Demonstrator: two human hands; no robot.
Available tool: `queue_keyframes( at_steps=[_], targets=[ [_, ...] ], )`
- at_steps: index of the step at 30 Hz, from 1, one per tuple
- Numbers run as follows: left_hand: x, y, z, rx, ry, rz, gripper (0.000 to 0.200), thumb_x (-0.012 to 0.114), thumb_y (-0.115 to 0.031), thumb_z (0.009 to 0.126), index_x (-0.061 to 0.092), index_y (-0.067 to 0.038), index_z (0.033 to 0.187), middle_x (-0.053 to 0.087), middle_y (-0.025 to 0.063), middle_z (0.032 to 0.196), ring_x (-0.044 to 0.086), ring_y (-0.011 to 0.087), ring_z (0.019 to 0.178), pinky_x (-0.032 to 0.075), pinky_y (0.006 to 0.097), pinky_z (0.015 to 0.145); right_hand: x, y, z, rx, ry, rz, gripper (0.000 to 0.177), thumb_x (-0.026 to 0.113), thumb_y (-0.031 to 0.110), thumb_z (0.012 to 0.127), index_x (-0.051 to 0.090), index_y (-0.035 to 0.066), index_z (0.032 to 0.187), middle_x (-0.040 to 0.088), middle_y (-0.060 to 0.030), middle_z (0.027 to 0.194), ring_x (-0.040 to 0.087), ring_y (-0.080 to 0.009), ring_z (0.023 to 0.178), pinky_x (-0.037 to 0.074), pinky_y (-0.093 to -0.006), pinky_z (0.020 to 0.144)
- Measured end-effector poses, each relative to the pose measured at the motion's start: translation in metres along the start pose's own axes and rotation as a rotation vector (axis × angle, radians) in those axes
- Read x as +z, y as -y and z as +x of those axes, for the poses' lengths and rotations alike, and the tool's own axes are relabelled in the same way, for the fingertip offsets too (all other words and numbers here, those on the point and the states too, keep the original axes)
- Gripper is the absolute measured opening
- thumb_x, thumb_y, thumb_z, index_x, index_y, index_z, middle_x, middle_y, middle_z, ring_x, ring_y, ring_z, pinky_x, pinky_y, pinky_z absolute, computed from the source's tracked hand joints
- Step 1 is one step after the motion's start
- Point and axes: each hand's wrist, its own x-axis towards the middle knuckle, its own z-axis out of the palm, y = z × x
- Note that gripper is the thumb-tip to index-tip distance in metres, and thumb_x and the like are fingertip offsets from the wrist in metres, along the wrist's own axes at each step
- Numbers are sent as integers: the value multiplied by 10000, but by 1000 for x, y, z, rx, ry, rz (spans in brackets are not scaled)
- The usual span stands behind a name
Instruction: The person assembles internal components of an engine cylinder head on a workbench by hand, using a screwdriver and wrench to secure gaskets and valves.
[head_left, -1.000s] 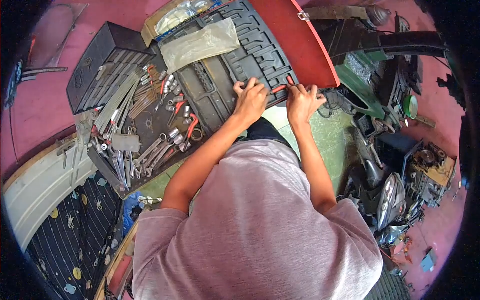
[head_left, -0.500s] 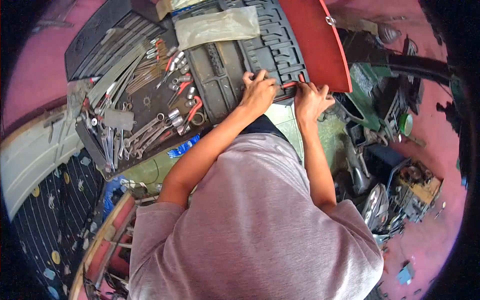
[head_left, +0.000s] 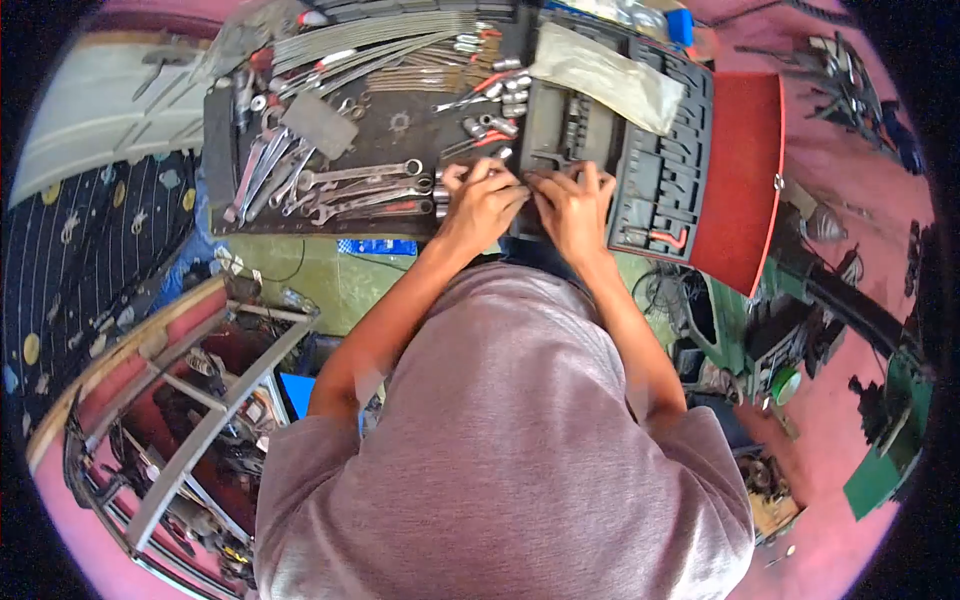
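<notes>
My left hand (head_left: 485, 208) is at the right edge of the dark tool mat, its fingers curled together beside some sockets; what they hold, if anything, is hidden. Close to it, my right hand (head_left: 574, 208) bends its fingers over the lower left part of the black moulded tool case (head_left: 640, 165); its fingertips' contents cannot be made out. A red L-shaped wrench (head_left: 672, 238) lies in the case's lower right corner. Several chrome sockets (head_left: 514, 97) lie along the case's left side. Combination wrenches (head_left: 370, 172) are spread left of my left hand.
The red lid (head_left: 742, 175) lies opened out at the right. A translucent plastic sheet (head_left: 605, 75) covers part of the case. Long thin rods (head_left: 370, 38) and a grey flat plate (head_left: 320, 125) lie on the mat. A metal frame (head_left: 200, 430) stands at lower left.
Both hands have left the case's lower right corner, where the red wrench now lies, and moved to its left side by the sockets. The view has turned.
</notes>
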Motion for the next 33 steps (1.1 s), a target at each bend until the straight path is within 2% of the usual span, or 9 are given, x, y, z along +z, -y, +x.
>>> queue_keyframes(
  at_steps=[4,8,11,12,14,17,18,24,33],
  targets=[
    [-34,31,-35,-57,3,97,143,753,-168,790,799,-172,926,703,-81,991,589,157,1082,299,496,942,26,34,28,-197,80,64,270,762,188,818,792,197,1086,747,80,1052,530,-233,1043,354,-470,906],
    [-71,55,-65,-193,-11,139,161,768,-140,790,809,-164,943,733,-47,1020,604,196,1079,343,419,948,54,66,52,-334,31,187,220,716,196,805,792,182,1012,730,68,940,535,-239,1053,363,-508,865],
    [-90,75,-92,-264,-64,248,200,774,-105,789,806,-147,983,729,-27,1025,597,215,1065,400,389,940,73,83,59,-472,196,112,157,695,168,777,774,173,913,713,66,903,522,-242,1092,369,-522,870],
    [-94,84,-100,-280,-83,251,205,775,-96,788,806,-144,984,726,-24,1018,594,215,1053,409,388,933,78,90,58,-465,267,112,177,678,159,793,786,187,932,714,81,917,514,-236,1100,372,-534,886],
    [-103,97,-116,-309,-47,237,206,775,-91,787,806,-144,983,725,-21,1009,593,216,1039,411,385,933,83,100,60,-512,409,-2,341,671,215,849,766,256,1173,724,120,1039,505,-223,1092,348,-534,925],
    [-107,114,-134,-342,9,232,186,766,-130,798,805,-179,973,713,-57,987,590,184,1034,352,428,937,90,110,59,-570,395,-50,369,620,220,874,749,267,1217,716,137,1077,485,-212,1141,346,-531,940],
    [-110,115,-133,-346,34,239,165,758,-176,809,803,-216,962,703,-97,973,590,151,1042,292,476,943,92,112,59,-573,397,-54,369,620,220,874,749,267,1217,716,137,1077,485,-212,1141,346,-531,940],
    [-121,120,-128,-324,77,315,164,731,-164,816,809,-214,952,707,-92,976,585,150,1063,303,481,949,93,117,61,-542,409,-98,352,594,217,885,745,267,1199,716,127,1067,491,-217,1172,349,-551,954],
    [-124,125,-118,-248,135,298,115,735,-158,808,793,-178,905,702,-73,960,584,172,1069,297,501,952,105,116,51,-507,299,-29,315,615,178,857,747,202,1142,680,9,1017,509,-217,1148,378,-519,932]
  ],
)
